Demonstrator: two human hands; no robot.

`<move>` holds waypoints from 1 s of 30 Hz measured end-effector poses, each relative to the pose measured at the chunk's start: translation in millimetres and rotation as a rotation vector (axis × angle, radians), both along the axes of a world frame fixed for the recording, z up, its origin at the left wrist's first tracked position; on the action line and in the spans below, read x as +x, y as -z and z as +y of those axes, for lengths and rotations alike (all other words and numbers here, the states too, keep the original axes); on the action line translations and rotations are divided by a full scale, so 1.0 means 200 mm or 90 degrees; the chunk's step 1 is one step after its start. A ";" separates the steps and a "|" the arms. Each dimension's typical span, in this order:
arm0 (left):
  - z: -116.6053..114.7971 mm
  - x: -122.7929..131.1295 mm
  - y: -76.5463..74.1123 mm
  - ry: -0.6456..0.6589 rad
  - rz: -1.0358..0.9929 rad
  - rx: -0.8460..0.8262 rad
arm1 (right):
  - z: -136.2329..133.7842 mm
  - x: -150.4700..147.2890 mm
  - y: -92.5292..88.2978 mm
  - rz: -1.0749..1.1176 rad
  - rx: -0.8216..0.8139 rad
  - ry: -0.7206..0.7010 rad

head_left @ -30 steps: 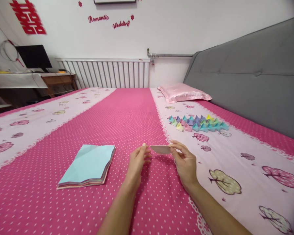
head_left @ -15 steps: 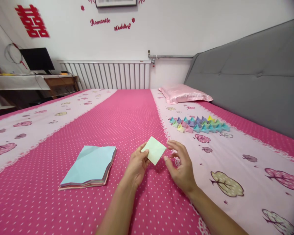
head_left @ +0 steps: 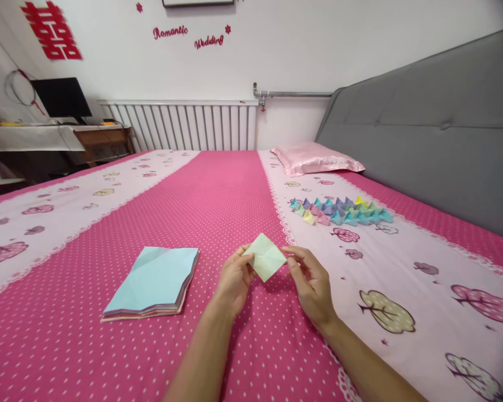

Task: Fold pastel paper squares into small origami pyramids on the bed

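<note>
A small pale green square of folded paper (head_left: 267, 258) is held up like a diamond above the bed, with crease lines across its face. My left hand (head_left: 237, 277) pinches its left corner, thumb in front and fingers behind. At the right corner, my right hand (head_left: 311, 281) has its thumb and index finger closed on the paper's edge. To the left lies a stack of coloured paper sheets (head_left: 155, 279), light blue on top. Several small folded paper pieces (head_left: 339, 212) in blue, green, purple, pink and yellow stand in rows beyond my right hand.
A pink polka-dot bedspread (head_left: 230, 190) with pale tree-print bands covers the bed. A pink pillow (head_left: 316, 158) rests by the grey headboard (head_left: 427, 117). At the far side are a white radiator (head_left: 184, 127) and a desk with a monitor (head_left: 61, 98).
My right thumb and index finger have come in from the right and closed on the paper's right corner. The left hand keeps its pinch; the view has tilted slightly down.
</note>
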State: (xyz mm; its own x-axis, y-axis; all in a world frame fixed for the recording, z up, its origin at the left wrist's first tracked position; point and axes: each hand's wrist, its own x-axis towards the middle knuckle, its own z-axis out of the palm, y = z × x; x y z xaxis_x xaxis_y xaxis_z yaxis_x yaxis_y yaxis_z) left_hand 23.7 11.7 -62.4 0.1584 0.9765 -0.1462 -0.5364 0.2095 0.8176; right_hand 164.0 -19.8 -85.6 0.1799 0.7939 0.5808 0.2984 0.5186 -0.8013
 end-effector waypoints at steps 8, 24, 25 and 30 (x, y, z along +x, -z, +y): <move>0.00 0.00 0.01 -0.007 0.016 0.024 | 0.00 0.00 0.00 -0.001 -0.023 0.009; -0.01 0.01 -0.02 -0.023 -0.012 -0.056 | 0.00 -0.01 0.03 0.065 -0.073 -0.074; -0.01 0.01 -0.01 -0.021 -0.010 -0.061 | 0.00 -0.01 0.03 0.066 -0.076 -0.075; -0.03 0.04 0.01 0.052 0.013 -0.036 | 0.01 -0.02 0.04 0.100 -0.116 -0.115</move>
